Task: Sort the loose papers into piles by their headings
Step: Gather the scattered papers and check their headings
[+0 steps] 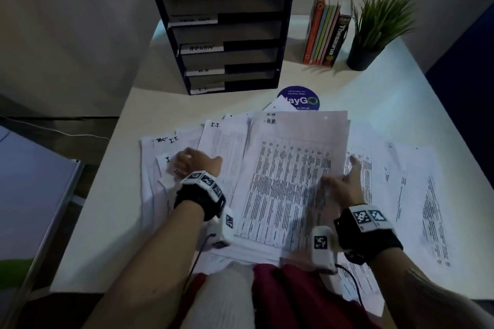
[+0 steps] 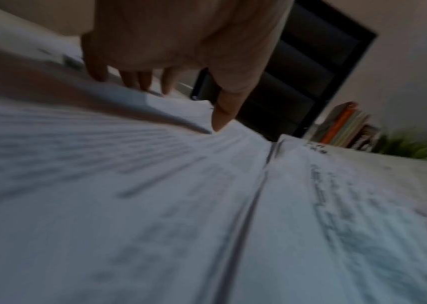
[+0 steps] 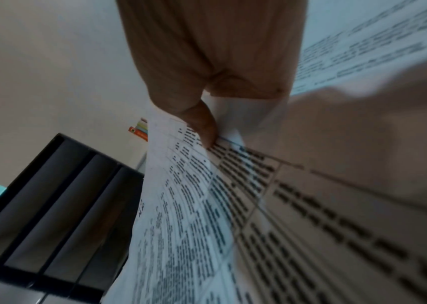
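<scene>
Loose printed papers cover the desk (image 1: pixel 112 208). My left hand (image 1: pixel 197 161) presses flat on sheets headed "I.T." (image 1: pixel 227 141) at the left, and its straight fingers (image 2: pixel 129 80) touch the paper. My right hand (image 1: pixel 344 181) pinches the right edge of a tabled stack (image 1: pixel 288 168). Its thumb (image 3: pixel 202 125) lies on top and the fingers are hidden beneath. That edge of the stack (image 3: pixel 189 205) is lifted off the sheets below. The stack's handwritten heading (image 1: pixel 271 121) is too blurred to read.
A black drawer organizer (image 1: pixel 224 35) with labelled trays, one reading "ADMIN", stands at the back. Books (image 1: pixel 326 35) and a potted plant (image 1: pixel 374 29) are at the back right. More sheets (image 1: pixel 417 189) spread to the right. A round blue sticker (image 1: pixel 300 95) lies behind the papers.
</scene>
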Motion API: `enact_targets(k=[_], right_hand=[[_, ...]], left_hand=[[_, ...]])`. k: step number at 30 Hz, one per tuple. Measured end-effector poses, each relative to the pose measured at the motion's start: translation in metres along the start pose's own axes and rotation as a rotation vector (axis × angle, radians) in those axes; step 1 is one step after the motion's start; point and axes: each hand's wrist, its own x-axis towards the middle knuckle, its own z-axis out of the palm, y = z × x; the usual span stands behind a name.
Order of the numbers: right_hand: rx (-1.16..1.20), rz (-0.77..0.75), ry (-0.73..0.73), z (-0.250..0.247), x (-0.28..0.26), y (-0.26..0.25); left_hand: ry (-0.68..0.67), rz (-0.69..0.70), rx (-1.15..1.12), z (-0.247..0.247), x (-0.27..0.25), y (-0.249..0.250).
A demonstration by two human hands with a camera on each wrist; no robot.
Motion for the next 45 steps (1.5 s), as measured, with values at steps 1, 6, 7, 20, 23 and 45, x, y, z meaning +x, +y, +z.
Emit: enact_targets(k=[1,6,7,20,23,45], right_hand=[[-0.018,0.013,-0.022,0.006,-0.004,0.001],[-0.3,0.022,-0.108,0.043,-0.009,0.005],[-0.322,0.016,-0.137,0.05,-0.008,0.006],[-0.464,-0.093,0.084,0.036,0.008,-0.002],[-0.696,-0.037,0.093,0.016,0.019,-0.013],[-0.436,0.073,0.039,-0.079,0.018,0.0]], left_hand=[[0.004,-0.042,0.021,-0.004,0.002,-0.006],[-0.032,0.068,0.038,-0.003,0.004,-0.009],[-0.044,0.112,-0.05,0.001,0.003,-0.007],[-0.177,0.316,-0.523,-0.007,0.009,-0.009],[0.056,0.353,-0.539,-0.018,0.012,0.0],[-0.293,0.415,0.025,0.074,-0.056,0.109]])
